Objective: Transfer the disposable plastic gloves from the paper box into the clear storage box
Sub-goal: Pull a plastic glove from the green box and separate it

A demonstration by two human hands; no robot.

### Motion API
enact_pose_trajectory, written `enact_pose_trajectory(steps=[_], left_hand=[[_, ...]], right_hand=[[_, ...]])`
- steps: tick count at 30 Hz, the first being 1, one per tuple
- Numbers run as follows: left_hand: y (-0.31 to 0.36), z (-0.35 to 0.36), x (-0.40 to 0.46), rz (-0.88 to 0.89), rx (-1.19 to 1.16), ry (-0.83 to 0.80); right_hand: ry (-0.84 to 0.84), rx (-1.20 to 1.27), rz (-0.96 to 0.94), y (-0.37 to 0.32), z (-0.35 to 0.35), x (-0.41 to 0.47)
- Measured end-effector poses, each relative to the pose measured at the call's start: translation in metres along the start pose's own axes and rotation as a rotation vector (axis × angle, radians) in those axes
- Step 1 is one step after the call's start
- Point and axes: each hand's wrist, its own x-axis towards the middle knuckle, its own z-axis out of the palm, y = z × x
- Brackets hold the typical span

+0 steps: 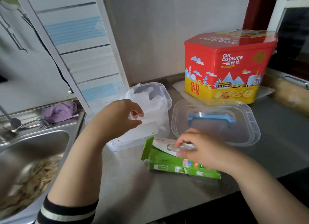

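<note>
The clear storage box stands open on the steel counter with a heap of thin plastic gloves inside it. My left hand hovers at the box's front rim and pinches a clear glove over the opening. The green and white paper box lies on its side in front of the storage box. My right hand rests on top of the paper box and pinches a clear glove at its opening.
The storage box's clear lid with a blue handle lies upside down to the right. A red and yellow cookie tin stands behind it. On the left is a steel sink holding food scraps, with a purple cloth on its rim.
</note>
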Motion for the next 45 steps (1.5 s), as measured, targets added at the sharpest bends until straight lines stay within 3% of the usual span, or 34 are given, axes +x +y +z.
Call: enact_pose_trajectory(steps=[5, 9, 12, 16, 18, 21, 25, 28, 30, 32, 36, 37, 39, 41, 45], left_hand=[[-0.005, 0.000, -0.013, 0.056, -0.027, -0.019], [-0.010, -0.010, -0.019, 0.027, -0.360, 0.023], [-0.036, -0.027, -0.008, -0.057, -0.208, 0.098], [-0.056, -0.024, 0.032, -0.141, 0.100, -0.445], [-0.051, -0.014, 0.053, -0.137, 0.177, -0.625], [-0.045, 0.001, 0.076, -0.091, 0.182, -0.750], [-0.044, 0.026, 0.090, -0.071, 0.270, -0.790], [-0.046, 0.039, 0.087, 0.069, 0.372, -0.813], [-0.041, 0.031, 0.084, -0.007, 0.281, -0.852], [-0.035, 0.013, 0.080, -0.060, 0.254, -0.767], [-0.010, -0.021, 0.053, -0.008, 0.159, -0.342], [-0.002, -0.021, 0.043, 0.034, 0.044, -0.287], [0.017, -0.017, 0.022, 0.082, -0.142, -0.338], [0.028, -0.004, 0.011, 0.102, -0.186, -0.325], [0.034, 0.019, 0.014, 0.089, -0.093, 0.035]], right_hand=[[0.017, 0.137, 0.000, 0.005, 0.009, 0.004], [0.031, 0.162, 0.012, 0.005, 0.011, 0.007], [0.038, 0.188, 0.014, 0.005, 0.012, 0.007], [0.037, 0.210, 0.014, 0.005, 0.013, 0.008], [0.019, 0.230, 0.026, 0.004, 0.012, 0.008], [0.009, 0.252, 0.043, 0.006, 0.013, 0.010], [-0.001, 0.264, 0.044, 0.007, 0.012, 0.011], [-0.036, 0.267, 0.047, 0.004, 0.008, 0.010], [-0.046, 0.277, 0.038, 0.004, 0.005, 0.010], [-0.051, 0.282, 0.027, 0.006, 0.005, 0.012], [-0.023, 0.280, 0.040, 0.008, 0.010, 0.016], [-0.014, 0.266, 0.036, 0.008, 0.011, 0.016], [0.012, 0.225, 0.016, 0.007, 0.013, 0.016], [0.050, 0.166, -0.021, 0.006, 0.014, 0.015], [0.109, 0.080, -0.086, -0.002, 0.016, 0.011]])
